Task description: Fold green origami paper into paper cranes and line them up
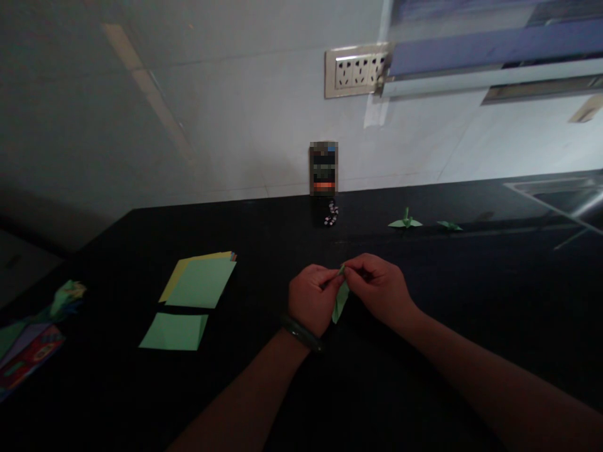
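Both hands meet over the dark countertop around a small piece of folded green paper (341,305). My left hand (313,297), with a dark bangle on its wrist, pinches the paper's upper end between thumb and finger. Against it, my right hand (378,284) pinches the same upper tip from the other side. The paper's lower part hangs down between the hands, narrow and pointed. Fingers hide part of the top. Farther back to the right stand a folded paper crane (406,221) and a smaller green paper crane (451,225).
On the left lie a stack of coloured square paper (202,284) and a creased green sheet (174,331). A red packet (32,361) and crumpled paper (66,300) sit at far left. A phone (324,168) leans on the wall, its beaded strap (331,214) below. A socket panel (358,71) is above.
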Motion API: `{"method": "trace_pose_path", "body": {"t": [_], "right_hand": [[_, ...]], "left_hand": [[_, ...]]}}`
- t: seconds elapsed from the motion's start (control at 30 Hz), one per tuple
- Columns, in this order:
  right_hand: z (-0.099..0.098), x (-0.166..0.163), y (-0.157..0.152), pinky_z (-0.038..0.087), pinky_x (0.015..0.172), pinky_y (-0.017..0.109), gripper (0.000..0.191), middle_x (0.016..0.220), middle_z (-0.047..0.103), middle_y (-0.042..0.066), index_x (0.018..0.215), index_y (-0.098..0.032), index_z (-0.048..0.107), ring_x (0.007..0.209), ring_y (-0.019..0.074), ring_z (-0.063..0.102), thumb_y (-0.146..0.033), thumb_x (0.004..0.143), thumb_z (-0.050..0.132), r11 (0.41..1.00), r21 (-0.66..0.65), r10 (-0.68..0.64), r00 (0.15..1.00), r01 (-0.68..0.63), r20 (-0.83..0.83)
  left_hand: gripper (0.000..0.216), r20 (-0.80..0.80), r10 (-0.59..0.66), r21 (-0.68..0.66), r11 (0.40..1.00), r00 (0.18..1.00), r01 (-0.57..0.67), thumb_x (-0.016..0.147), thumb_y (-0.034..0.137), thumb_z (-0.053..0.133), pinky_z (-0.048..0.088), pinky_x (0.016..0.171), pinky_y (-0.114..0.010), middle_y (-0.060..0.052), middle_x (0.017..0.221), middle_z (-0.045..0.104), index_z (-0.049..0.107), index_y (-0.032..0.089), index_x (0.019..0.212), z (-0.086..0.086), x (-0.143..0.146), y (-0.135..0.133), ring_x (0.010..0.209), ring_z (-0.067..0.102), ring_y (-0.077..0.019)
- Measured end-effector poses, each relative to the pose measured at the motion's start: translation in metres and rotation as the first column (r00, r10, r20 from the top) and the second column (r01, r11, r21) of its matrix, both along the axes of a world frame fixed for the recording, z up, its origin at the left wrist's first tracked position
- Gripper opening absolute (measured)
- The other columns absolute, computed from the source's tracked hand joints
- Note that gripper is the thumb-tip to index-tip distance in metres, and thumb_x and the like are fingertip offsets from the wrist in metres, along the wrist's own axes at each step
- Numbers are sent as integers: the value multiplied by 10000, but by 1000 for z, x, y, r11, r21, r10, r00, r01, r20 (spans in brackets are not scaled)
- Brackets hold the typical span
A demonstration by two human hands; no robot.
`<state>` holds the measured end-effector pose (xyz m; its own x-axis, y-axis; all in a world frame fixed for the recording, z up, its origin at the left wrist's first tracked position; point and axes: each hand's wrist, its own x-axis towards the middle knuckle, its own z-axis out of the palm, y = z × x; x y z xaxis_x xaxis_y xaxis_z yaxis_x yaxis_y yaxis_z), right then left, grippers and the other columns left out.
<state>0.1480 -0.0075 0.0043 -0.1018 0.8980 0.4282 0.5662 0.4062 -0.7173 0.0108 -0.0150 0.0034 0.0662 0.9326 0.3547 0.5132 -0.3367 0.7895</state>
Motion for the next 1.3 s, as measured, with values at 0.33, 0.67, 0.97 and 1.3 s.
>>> {"method": "trace_pose_path", "body": {"t": [0.33, 0.67, 0.97, 1.3], "right_hand": [[-1, 1, 1, 450, 569, 251, 126, 683, 634, 20, 745, -198, 658, 607, 132, 575, -216, 751, 533, 999, 46, 7, 1000, -8, 28], [1, 3, 1, 448, 586, 253, 148, 702, 635, 23, 753, -189, 658, 634, 134, 580, -197, 763, 510, 999, 32, 38, 999, -38, -2], [2, 1, 1, 435, 529, 240, 161, 696, 621, 25, 780, -170, 645, 578, 117, 551, -243, 777, 501, 991, -110, 59, 993, -70, -102], [4, -1, 0, 393, 456, 208, 175, 570, 533, -18, 690, -156, 601, 485, 79, 463, -305, 765, 546, 934, -316, 49, 935, -168, -350]], "left_hand": [[171, -40, -19, 43, 999, 999, 21, 788, 231, 531, 451, 641, -248, -25, 697, 647, 693, 201, 744, 1, 0, 0, 674, 588, -138], [144, -15, -9, 7, 1000, 1000, 10, 772, 239, 553, 436, 620, -242, -29, 713, 644, 686, 184, 755, 3, 0, -1, 670, 585, -136], [142, -37, 10, -21, 1000, 999, -11, 771, 223, 541, 415, 596, -239, -28, 691, 628, 654, 164, 708, 5, -1, 0, 651, 572, -132], [145, 19, 9, -83, 997, 1000, -8, 751, 240, 560, 424, 575, -244, -27, 673, 639, 660, 154, 689, 9, -1, 0, 624, 579, -135]]}}
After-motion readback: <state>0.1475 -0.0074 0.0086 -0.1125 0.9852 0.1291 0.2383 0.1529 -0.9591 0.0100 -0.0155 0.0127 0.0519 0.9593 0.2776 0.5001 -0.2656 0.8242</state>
